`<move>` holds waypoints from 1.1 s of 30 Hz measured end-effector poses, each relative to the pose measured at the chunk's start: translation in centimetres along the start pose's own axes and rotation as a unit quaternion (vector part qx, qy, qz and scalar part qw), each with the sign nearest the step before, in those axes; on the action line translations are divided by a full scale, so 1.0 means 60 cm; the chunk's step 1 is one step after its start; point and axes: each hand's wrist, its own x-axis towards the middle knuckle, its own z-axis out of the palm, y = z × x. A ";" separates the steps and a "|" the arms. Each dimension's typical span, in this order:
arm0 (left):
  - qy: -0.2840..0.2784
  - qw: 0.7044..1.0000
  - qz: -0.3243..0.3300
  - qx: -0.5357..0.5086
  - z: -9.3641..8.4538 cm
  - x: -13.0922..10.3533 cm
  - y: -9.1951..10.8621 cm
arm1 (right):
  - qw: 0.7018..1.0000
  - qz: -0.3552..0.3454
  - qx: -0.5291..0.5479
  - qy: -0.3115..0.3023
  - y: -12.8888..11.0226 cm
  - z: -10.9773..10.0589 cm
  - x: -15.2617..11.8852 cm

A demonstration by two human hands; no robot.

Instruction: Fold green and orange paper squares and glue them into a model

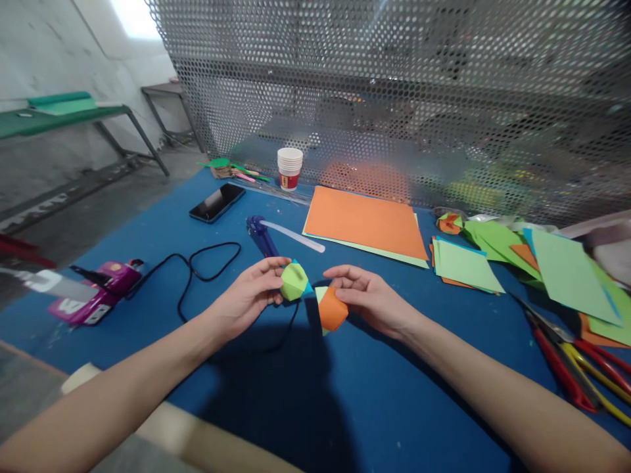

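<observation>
My left hand [255, 293] pinches a folded light-green paper piece [294, 282] with blue points at its top and right. My right hand [369, 297] holds a folded orange paper piece [332, 310], which shows pale green along its left side. Both pieces are held above the blue table, close together near the middle of the view. Just behind my left hand lies a dark blue glue gun [263, 236], and a translucent glue stick [296, 236] lies beside it.
Orange sheets [365, 220] lie behind my hands, with smaller green sheets [466, 264] to the right. Scissors and red- and yellow-handled tools [572, 358] are at the right edge. A phone [217, 202], paper cups [289, 169], black cord [190, 263] and purple power strip [96, 295] are also here.
</observation>
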 end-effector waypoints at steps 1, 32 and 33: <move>-0.005 1.000 -0.004 0.005 0.000 0.000 -0.001 | 1.000 -0.011 -0.018 -0.015 0.000 0.001 -0.002; -0.016 0.986 -0.022 0.165 0.008 -0.007 -0.004 | 0.984 -0.046 -0.171 0.000 -0.005 0.020 -0.007; -0.013 0.984 -0.019 0.175 0.008 -0.008 -0.005 | 0.984 -0.046 -0.172 0.000 -0.006 0.020 -0.006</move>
